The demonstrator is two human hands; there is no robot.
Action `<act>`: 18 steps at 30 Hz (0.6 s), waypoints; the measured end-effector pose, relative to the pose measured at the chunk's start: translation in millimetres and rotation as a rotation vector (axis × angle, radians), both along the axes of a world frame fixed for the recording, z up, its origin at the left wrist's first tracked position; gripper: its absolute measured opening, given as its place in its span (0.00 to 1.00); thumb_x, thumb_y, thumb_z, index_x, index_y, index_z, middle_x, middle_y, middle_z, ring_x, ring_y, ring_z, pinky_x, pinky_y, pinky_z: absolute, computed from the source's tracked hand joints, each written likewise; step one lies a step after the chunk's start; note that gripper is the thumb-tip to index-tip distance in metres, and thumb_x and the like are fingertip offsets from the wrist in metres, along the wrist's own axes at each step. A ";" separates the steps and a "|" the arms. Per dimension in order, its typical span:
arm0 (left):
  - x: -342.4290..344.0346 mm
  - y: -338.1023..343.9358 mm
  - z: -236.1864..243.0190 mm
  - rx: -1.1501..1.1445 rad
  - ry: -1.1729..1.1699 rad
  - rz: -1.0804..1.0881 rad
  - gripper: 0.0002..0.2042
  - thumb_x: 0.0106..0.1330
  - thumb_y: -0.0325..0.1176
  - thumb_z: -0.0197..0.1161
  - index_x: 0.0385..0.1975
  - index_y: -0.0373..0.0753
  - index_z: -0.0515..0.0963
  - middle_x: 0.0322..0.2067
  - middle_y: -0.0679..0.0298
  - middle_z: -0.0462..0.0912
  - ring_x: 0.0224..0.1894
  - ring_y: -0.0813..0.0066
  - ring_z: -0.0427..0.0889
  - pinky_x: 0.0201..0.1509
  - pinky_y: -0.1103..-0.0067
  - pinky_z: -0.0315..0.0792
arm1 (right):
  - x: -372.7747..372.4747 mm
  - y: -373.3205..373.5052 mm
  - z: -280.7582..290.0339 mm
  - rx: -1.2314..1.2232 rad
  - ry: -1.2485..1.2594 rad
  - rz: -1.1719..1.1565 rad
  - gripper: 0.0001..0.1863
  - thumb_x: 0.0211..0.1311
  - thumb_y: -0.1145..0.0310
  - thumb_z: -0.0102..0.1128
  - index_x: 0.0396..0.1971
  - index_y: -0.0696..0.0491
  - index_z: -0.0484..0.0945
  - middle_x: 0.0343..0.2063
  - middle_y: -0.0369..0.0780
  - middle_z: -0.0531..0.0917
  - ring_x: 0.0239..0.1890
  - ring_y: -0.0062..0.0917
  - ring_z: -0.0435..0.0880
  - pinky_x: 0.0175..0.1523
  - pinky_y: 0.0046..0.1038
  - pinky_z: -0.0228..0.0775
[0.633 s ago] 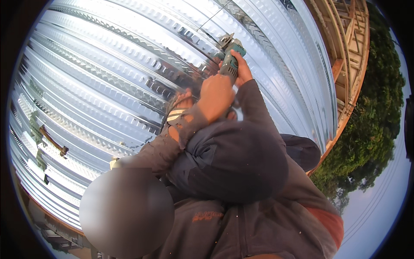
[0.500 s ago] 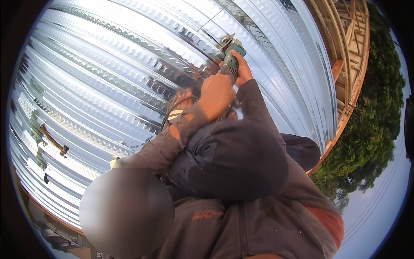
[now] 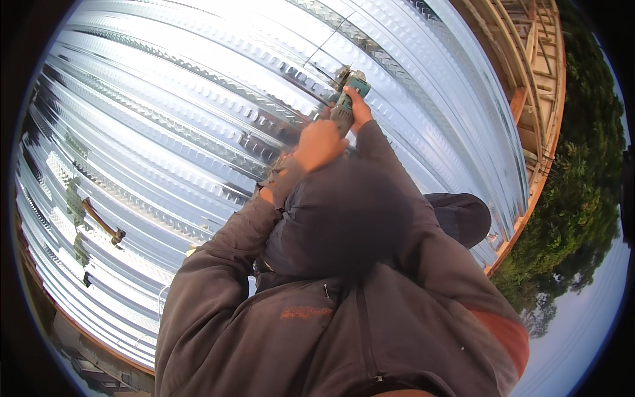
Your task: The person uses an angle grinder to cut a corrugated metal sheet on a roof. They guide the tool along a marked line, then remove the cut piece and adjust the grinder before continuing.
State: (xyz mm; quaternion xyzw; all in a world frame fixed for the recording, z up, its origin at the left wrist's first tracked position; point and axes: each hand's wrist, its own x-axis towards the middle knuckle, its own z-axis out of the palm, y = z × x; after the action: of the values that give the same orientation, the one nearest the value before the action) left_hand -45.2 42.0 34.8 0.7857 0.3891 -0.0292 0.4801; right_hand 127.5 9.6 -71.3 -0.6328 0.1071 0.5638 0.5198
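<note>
My left hand (image 3: 319,147) is closed round the grey rear of a teal angle grinder (image 3: 357,84). My right hand (image 3: 357,106) grips the same grinder further forward, near its head. The grinder's head is over ribbed, shiny metal sheets (image 3: 165,112), where a thin dark line (image 3: 323,45) runs up from it. I cannot tell if the disc touches the metal. A torn brown sleeve covers my left forearm. My dark-clothed knee (image 3: 337,218) is raised between my arms, blurred, and hides part of the sheet below the hands.
A long brown-handled tool, perhaps a hammer (image 3: 99,218), lies on the sheets at the left. Along the right, the sheets end at an edge with wooden framing (image 3: 536,79). Trees (image 3: 575,218) and overhead wires stand beyond it. Another edge curves along the lower left.
Both hands and the grinder have shifted a little left, and the grinder's head sits slightly lower in the picture. My knee appears higher, and more of my jacket shows at lower left.
</note>
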 end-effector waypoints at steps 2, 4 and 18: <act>-0.3 1.0 1.5 0.024 0.017 0.000 0.22 0.57 0.47 0.71 0.29 0.27 0.83 0.29 0.41 0.84 0.39 0.42 0.85 0.47 0.59 0.78 | 0.3 2.2 -1.9 0.035 -0.018 -0.005 0.24 0.60 0.55 0.68 0.49 0.56 0.73 0.35 0.42 0.81 0.32 0.32 0.84 0.38 0.38 0.82; 0.5 1.7 3.6 0.008 0.030 -0.007 0.22 0.57 0.47 0.71 0.30 0.26 0.83 0.29 0.41 0.84 0.39 0.42 0.85 0.47 0.60 0.78 | 1.0 2.9 -3.3 0.032 -0.026 -0.010 0.24 0.60 0.56 0.68 0.49 0.56 0.73 0.35 0.41 0.80 0.33 0.31 0.84 0.38 0.38 0.82; 13.6 22.5 31.7 -0.013 0.181 -0.223 0.26 0.55 0.48 0.72 0.38 0.26 0.82 0.35 0.42 0.86 0.43 0.46 0.86 0.47 0.63 0.79 | -4.4 12.4 -18.2 -0.001 -0.118 -0.170 0.39 0.52 0.48 0.71 0.56 0.62 0.73 0.48 0.45 0.80 0.50 0.33 0.80 0.61 0.38 0.67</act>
State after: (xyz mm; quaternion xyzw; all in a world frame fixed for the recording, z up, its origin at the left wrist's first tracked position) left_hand -31.6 64.5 66.5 0.8150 0.3409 -0.1556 0.4421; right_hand 123.1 22.0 -89.5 -0.6539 0.1295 0.4794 0.5709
